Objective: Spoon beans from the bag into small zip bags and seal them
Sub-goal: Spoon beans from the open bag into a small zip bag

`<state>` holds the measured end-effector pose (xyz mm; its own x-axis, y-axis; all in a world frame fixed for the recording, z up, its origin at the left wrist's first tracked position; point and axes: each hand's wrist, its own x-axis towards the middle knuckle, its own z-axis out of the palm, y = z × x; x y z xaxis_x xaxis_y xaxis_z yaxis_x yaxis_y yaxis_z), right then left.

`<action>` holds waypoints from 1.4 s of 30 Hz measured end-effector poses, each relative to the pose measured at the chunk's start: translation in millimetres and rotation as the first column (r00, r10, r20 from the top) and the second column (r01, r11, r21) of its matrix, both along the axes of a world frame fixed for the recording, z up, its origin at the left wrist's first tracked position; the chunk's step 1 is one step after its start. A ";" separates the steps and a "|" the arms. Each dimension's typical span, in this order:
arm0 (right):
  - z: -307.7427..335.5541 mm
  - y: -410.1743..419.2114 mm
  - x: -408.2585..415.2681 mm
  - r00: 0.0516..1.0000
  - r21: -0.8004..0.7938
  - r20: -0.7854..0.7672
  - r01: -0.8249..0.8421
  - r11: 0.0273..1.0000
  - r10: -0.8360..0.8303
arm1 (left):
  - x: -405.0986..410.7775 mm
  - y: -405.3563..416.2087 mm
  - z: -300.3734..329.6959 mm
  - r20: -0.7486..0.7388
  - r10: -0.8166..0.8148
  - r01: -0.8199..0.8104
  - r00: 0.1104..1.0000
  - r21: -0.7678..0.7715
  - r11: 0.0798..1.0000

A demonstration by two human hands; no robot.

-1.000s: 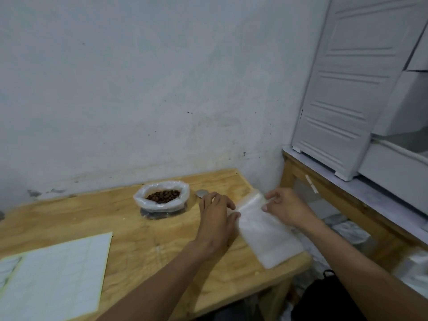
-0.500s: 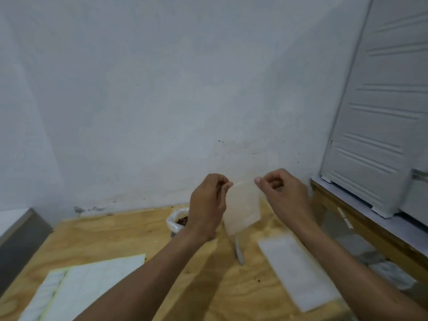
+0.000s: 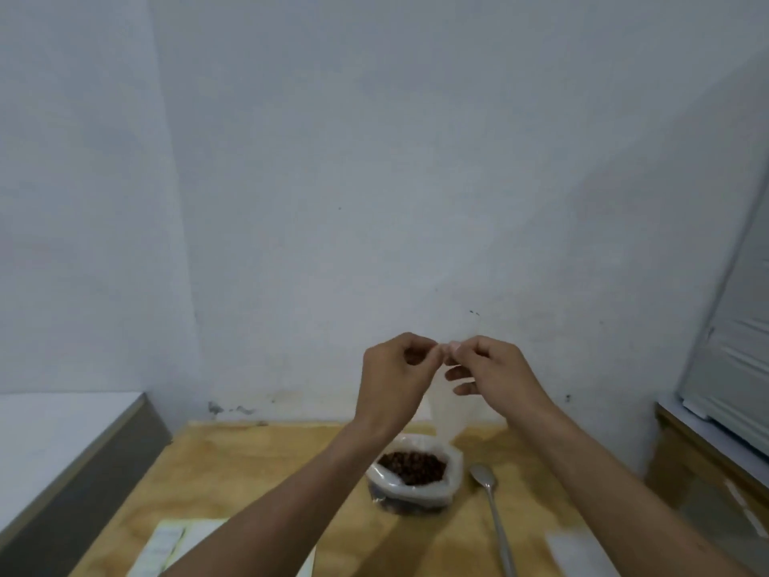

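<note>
Both hands are raised in front of the wall, pinching the top edge of one small clear zip bag [image 3: 447,410] that hangs down between them. My left hand [image 3: 395,376] grips its left corner, my right hand [image 3: 487,372] its right corner, fingertips almost touching. Below them on the wooden table [image 3: 258,485] stands the open plastic bag of brown beans [image 3: 416,472], its rim rolled down. A metal spoon [image 3: 493,510] lies on the table just right of the bean bag, bowl toward the wall.
A stack of flat zip bags [image 3: 578,551] lies at the table's right front. A sheet of white labels [image 3: 166,547] lies at the left front. A grey ledge [image 3: 62,451] stands to the left, a white appliance [image 3: 736,368] on a bench to the right.
Both hands lifted one zip bag off the stack and raised it; their fingertips have come closer together at its top. The view has tilted up toward the wall.
</note>
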<state>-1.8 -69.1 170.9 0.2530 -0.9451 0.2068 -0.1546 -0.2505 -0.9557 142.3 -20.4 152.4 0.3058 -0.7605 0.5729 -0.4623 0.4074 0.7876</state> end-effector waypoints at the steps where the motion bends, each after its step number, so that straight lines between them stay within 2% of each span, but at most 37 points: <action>1: -1.8 -3.5 3.2 1.000 -0.007 -0.018 -0.018 1.000 0.018 | 3.4 -2.3 2.3 -0.050 -0.010 0.013 0.999 0.066 0.998; 3: -5.5 -8.3 9.3 0.995 -0.026 -0.077 -0.062 0.998 0.060 | 10.9 -6.0 6.8 -0.074 -0.024 0.038 0.997 0.197 0.980; 5: -10.4 -12.7 13.1 0.989 -0.029 -0.122 -0.089 0.996 0.085 | 18.0 -11.1 9.1 0.032 -0.013 0.003 0.999 0.273 0.962; 7: -16.6 -17.3 15.8 0.985 -0.016 -0.138 -0.105 0.994 0.102 | 20.8 -14.0 6.1 0.106 0.014 -0.043 0.994 0.277 0.960; 12: -24.5 -21.5 26.0 0.987 0.024 -0.118 -0.105 0.994 0.107 | 13.4 -14.3 -6.8 0.071 0.129 -0.143 0.989 0.261 0.955; 15: -27.3 -15.2 30.3 0.993 0.075 -0.060 -0.099 0.992 0.103 | 19.3 -19.4 -9.0 -0.016 0.226 -0.211 0.974 0.299 0.931; 18: -27.1 -9.4 32.2 0.998 0.083 -0.065 -0.016 0.996 0.022 | 22.3 -20.6 -11.2 0.012 0.205 -0.202 0.979 0.231 0.952; 22: -18.0 -17.9 31.2 0.995 0.127 -0.094 0.048 0.991 -0.036 | 13.2 -14.3 -21.2 0.283 0.103 -0.126 0.953 0.062 0.990; 24: -17.7 -21.6 30.1 0.998 0.151 -0.058 0.030 0.988 -0.022 | 16.4 -15.3 -24.9 0.338 0.116 -0.131 0.934 0.022 0.991; 26: -21.0 -24.6 27.9 0.997 0.127 -0.071 0.012 0.992 -0.003 | 20.3 -15.2 -23.2 0.268 0.127 -0.144 0.955 0.042 0.989; 28: -24.6 -29.8 24.3 0.992 0.114 -0.126 0.009 0.993 0.006 | 25.2 -11.2 -15.9 0.107 0.122 -0.134 0.987 0.112 0.985; 29: -24.9 -32.8 22.1 0.990 0.118 -0.139 0.002 0.993 0.015 | 29.3 -9.5 -13.6 0.069 0.093 -0.102 0.993 0.142 0.985; 30: -24.1 -35.4 19.2 0.989 0.128 -0.144 -0.012 0.992 0.031 | 34.6 -8.7 -11.8 0.095 0.035 -0.051 0.995 0.167 0.985; 32: -20.1 -37.7 15.7 0.987 0.155 -0.131 -0.073 0.985 0.094 | 48.9 -9.8 -9.9 0.282 -0.154 0.067 0.947 0.298 0.952; 34: -16.7 -35.2 14.2 0.978 0.189 -0.100 -0.162 0.968 0.183 | 60.0 -12.0 -8.2 0.497 -0.324 0.080 0.805 0.450 0.889; 36: -13.3 -30.6 14.9 0.953 0.217 -0.108 -0.257 0.942 0.284 | 67.6 -16.0 -9.3 0.654 -0.396 0.030 0.644 0.496 0.868; 37: -11.4 -27.8 15.5 0.938 0.236 -0.128 -0.285 0.929 0.321 | 69.3 -18.3 -11.5 0.696 -0.396 0.010 0.598 0.488 0.873; 38: -11.3 -27.1 15.9 0.929 0.250 -0.160 -0.288 0.924 0.333 | 70.4 -20.8 -14.1 0.723 -0.376 0.000 0.580 0.461 0.888; 40: -12.7 -26.3 16.3 0.930 0.247 -0.217 -0.241 0.939 0.296 | 71.9 -22.4 -18.8 0.738 -0.303 -0.014 0.603 0.390 0.921; 42: -18.0 -27.5 16.2 0.935 0.180 -0.301 -0.139 0.974 0.189 | 73.3 -19.4 -20.6 0.749 -0.258 -0.044 0.611 0.358 0.933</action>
